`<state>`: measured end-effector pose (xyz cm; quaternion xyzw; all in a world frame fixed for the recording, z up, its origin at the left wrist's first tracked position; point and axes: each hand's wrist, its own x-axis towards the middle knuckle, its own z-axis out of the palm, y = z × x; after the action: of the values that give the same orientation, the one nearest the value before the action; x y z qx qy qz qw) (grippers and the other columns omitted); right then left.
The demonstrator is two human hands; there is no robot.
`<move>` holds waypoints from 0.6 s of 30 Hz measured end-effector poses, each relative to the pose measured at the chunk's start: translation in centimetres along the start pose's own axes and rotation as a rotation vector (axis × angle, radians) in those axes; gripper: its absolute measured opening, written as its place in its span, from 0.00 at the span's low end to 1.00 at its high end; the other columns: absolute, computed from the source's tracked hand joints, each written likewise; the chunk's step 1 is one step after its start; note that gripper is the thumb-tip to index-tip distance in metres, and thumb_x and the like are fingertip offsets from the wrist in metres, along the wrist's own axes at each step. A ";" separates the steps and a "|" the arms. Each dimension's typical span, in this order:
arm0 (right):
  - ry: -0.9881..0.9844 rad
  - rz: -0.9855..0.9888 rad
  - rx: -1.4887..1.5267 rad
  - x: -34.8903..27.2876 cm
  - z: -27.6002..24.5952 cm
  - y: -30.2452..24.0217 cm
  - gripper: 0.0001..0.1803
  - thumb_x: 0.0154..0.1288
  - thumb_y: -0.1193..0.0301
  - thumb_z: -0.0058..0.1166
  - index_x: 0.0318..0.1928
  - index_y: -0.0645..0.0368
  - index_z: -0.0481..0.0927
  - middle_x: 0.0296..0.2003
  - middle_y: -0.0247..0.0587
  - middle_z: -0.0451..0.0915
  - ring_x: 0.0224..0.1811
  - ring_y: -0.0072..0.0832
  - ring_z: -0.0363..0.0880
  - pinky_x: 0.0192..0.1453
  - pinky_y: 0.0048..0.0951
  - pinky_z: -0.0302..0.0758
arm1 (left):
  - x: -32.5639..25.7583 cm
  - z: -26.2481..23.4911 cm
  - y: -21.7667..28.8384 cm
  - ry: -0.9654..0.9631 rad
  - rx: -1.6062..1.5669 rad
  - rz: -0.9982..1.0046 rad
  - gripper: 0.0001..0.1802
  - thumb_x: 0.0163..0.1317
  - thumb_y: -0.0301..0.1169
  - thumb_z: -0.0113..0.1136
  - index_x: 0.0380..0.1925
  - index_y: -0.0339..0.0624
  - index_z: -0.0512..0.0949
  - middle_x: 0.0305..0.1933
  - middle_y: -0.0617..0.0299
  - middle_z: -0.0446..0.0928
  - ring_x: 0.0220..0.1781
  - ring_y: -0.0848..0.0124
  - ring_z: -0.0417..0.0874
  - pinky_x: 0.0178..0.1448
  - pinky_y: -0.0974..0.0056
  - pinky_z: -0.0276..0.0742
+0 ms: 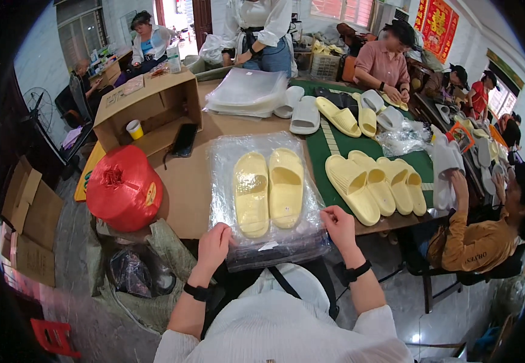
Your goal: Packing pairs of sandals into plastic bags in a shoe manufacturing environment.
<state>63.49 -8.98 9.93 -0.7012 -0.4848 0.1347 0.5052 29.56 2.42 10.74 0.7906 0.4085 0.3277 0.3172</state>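
Note:
A clear plastic bag (221,158) lies flat on the brown table in front of me. Inside it a pale yellow slide slipper (252,196) rests side by side with its mate (286,184), toes toward me. My left hand (214,244) is closed on the bag's near left corner. At the near right corner, the fingers of my right hand (339,227) pinch the plastic. Between my hands the near end of the bag hangs past the table edge, with a small white label on it. To the right, several yellow slippers (359,190) stand in a row.
Left of the bag sit a roll of red plastic twine (123,187), a phone (183,140) and a cardboard box (147,100) with a yellow cup. Stacked clear bags (247,91) lie beyond. Grey slippers (305,115) rest near a green mat (329,151). Several people work around.

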 end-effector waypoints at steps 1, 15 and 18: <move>0.000 -0.002 0.000 0.2 0.2 -0.5 0.09 0.66 0.71 0.61 0.40 0.66 0.81 0.22 0.39 0.80 0.20 0.24 0.77 0.28 0.27 0.74 | 0.5 0.2 0.0 -0.009 -0.006 -0.075 0.12 0.72 0.31 0.51 0.32 0.34 0.77 0.25 0.56 0.83 0.29 0.65 0.86 0.35 0.63 0.77; -0.181 -0.540 -0.365 -1.8 6.6 -6.8 0.19 0.60 0.69 0.62 0.50 0.58 0.76 0.40 0.47 0.74 0.45 0.47 0.75 0.47 0.43 0.74 | 1.5 1.7 -0.2 0.106 0.128 -0.199 0.19 0.67 0.43 0.59 0.27 0.37 0.79 0.21 0.54 0.80 0.26 0.56 0.84 0.33 0.56 0.76; -0.048 -0.301 -0.297 -0.5 7.6 -3.8 0.19 0.62 0.65 0.62 0.50 0.59 0.75 0.40 0.49 0.75 0.43 0.50 0.76 0.46 0.45 0.74 | 1.5 2.3 -1.6 0.169 0.221 -0.155 0.19 0.66 0.45 0.61 0.30 0.38 0.81 0.23 0.52 0.81 0.28 0.55 0.84 0.34 0.54 0.76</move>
<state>56.02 -4.88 9.52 -0.6843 -0.6103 0.0013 0.3991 31.35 3.91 8.58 0.7566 0.5271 0.3205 0.2170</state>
